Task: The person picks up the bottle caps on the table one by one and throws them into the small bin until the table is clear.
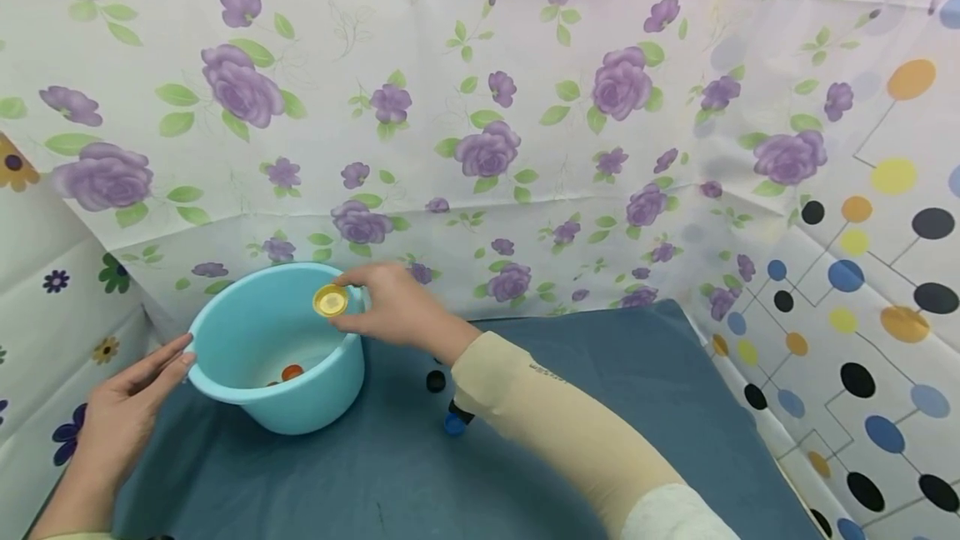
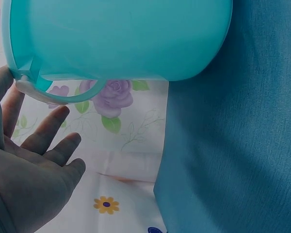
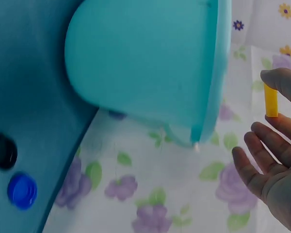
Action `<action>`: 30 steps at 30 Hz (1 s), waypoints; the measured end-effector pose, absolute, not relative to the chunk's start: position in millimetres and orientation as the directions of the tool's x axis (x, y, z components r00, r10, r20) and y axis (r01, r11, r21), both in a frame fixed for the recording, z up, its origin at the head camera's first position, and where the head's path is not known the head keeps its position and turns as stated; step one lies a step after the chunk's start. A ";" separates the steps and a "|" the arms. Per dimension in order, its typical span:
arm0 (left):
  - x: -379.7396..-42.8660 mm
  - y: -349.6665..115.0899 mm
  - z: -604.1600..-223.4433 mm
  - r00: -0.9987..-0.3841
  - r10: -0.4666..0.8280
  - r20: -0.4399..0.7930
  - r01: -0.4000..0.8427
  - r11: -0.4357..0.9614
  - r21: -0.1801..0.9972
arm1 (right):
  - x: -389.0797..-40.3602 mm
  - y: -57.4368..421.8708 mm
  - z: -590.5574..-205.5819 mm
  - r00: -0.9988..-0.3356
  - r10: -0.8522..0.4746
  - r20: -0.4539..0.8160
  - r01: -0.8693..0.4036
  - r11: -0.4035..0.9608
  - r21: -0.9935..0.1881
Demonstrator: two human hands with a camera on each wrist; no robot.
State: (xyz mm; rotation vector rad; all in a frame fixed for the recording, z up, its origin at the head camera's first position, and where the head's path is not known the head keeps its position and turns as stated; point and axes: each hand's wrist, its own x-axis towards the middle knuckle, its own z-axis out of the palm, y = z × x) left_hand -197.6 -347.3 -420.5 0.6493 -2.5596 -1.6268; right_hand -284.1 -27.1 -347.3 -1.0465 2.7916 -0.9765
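Note:
A light blue bucket stands on the cloth-covered table, its white handle hanging at the side. My left hand holds the bucket's left rim between thumb and forefinger; the other fingers are spread apart in the left wrist view. Over the bucket's right rim, my right hand pinches a yellow bottle cap between thumb and forefinger. In the right wrist view that cap appears edge-on. Inside the bucket lies an orange-red cap, with a sliver of another beside it, mostly hidden by the rim.
On the blue cloth right of the bucket lie a black cap and a blue cap. Another dark piece beside the blue cap is partly hidden by the right sleeve. Floral sheeting hangs behind the table, with dotted sheeting at right.

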 end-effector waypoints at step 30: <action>-196.7 -347.9 -418.4 -0.913 -0.368 -0.176 -0.321 0.382 0.867 | -278.8 -86.1 -381.6 -0.745 -0.653 0.137 -0.613 0.588 -0.528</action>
